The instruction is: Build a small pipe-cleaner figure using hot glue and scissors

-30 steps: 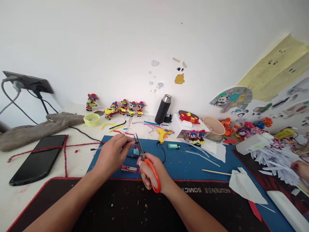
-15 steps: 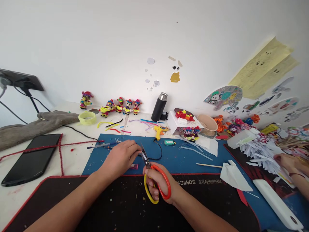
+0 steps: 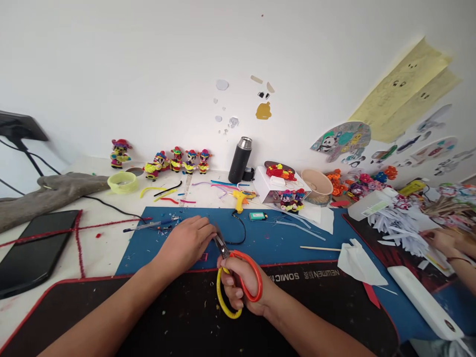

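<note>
My right hand grips scissors with one orange and one yellow handle loop, fingers through the loops. The blades point up and left, and their tips reach the fingertips of my left hand. Those left fingers are pinched together, back of the hand up; whatever they hold is hidden or too small to name. Both hands are above the near edge of the blue mat and the black mat. A small pink object lies just beneath my left hand.
Behind are a yellow glue gun, a black flask, small colourful figures and a yellow tape roll. A phone lies left. At right are white tissue, paper strips and another person's hands.
The camera view has shifted slightly, moving the desk items a little to the left. The scissor blades look closer together at my left fingertips.
</note>
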A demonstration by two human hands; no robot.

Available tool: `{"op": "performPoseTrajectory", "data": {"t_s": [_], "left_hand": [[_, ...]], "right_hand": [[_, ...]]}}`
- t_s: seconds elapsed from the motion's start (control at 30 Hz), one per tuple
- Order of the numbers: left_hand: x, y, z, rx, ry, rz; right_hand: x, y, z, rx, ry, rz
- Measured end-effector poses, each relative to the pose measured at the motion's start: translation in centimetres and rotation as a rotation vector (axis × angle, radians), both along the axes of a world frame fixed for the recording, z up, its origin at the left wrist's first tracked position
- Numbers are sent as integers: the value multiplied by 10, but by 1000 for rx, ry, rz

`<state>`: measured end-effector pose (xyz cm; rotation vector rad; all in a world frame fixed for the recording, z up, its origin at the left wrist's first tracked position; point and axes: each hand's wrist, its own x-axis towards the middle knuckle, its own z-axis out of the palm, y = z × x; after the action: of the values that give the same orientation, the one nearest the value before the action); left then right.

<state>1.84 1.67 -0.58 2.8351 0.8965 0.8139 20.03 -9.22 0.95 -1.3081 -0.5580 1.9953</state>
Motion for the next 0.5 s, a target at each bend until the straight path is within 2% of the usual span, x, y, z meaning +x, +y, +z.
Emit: {"op": "performPoseTrajectory", "data": {"t_s": [0.5], "left_hand": [[7, 1, -4, 47, 190, -22]], "right_hand": [[1, 7, -2, -66, 22, 4]]}}
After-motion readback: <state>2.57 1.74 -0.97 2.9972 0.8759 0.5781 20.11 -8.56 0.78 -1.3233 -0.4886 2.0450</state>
